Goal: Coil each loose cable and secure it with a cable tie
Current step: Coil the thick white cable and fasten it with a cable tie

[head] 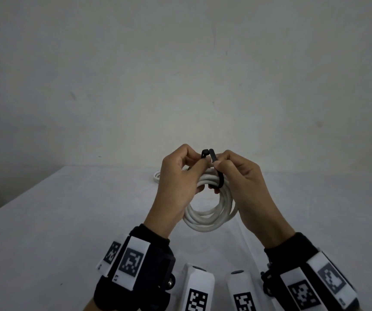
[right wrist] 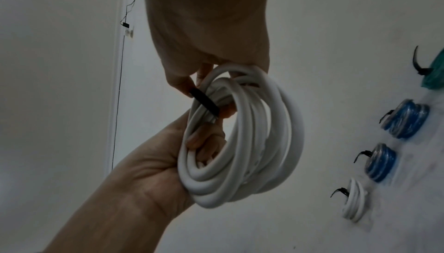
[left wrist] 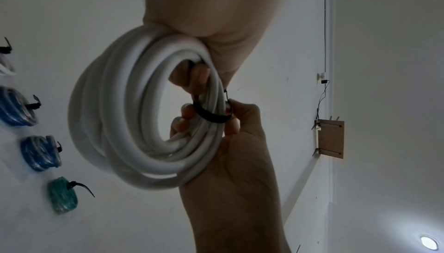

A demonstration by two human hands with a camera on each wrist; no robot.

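Beyond the hands, on the white table (head: 46,232), lie finished coils, each bound with a black tie: a teal-green coiled cable (left wrist: 63,194), two blue coiled cables (left wrist: 40,152) (left wrist: 15,105) and a small white coiled cable (right wrist: 355,200). A loop of another white cable (head: 157,176) peeks out just behind the left hand (head: 176,182). On the wall to the person's left hang a thin black wire (left wrist: 325,29) and a small brown wooden board (left wrist: 330,139).

The thick white round cable coil (head: 212,212), smooth and rubbery, is held up between both hands above the table, several turns stacked loosely. A flat black strap-like cable tie (head: 219,178) wraps its upper turns. The left hand pinches one end of the tie at the top with its lower fingers hooked through the coil; the right hand (head: 245,187) pinches the other end, fingers curled beside the bundle.
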